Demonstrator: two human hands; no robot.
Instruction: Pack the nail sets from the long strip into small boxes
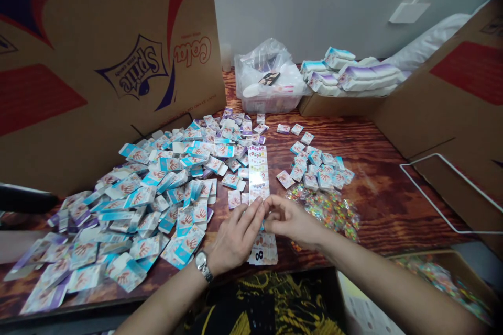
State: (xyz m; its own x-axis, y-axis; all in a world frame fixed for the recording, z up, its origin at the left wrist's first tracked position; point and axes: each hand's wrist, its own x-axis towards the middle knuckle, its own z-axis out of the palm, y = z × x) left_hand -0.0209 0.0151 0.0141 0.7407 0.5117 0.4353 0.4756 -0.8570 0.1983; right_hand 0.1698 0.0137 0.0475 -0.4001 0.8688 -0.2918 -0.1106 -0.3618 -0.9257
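Observation:
My left hand [238,234], with a metal watch on its wrist, lies with fingers bent and pressed together. Against its fingertips, my right hand [291,221] pinches with thumb and index finger. A sliver of blue [262,224] shows between them, matching the small cardboard boxes; most of it is hidden by the fingers. Under both hands runs a stack of long printed sticker strips [258,167]. Left of my hands spreads a big pile of open small boxes [137,199] in white, blue and purple. To the right sit closed small boxes [324,175] and clear packets of colourful bits [334,212].
Large cartons stand at the left [118,63] and right [444,104]. At the back are a plastic basket [271,104] with bags and a spoon, and a carton of bundled flat boxes [369,76]. Another person's arm [19,246] reaches in at far left. More packets [444,277] fill a box at lower right.

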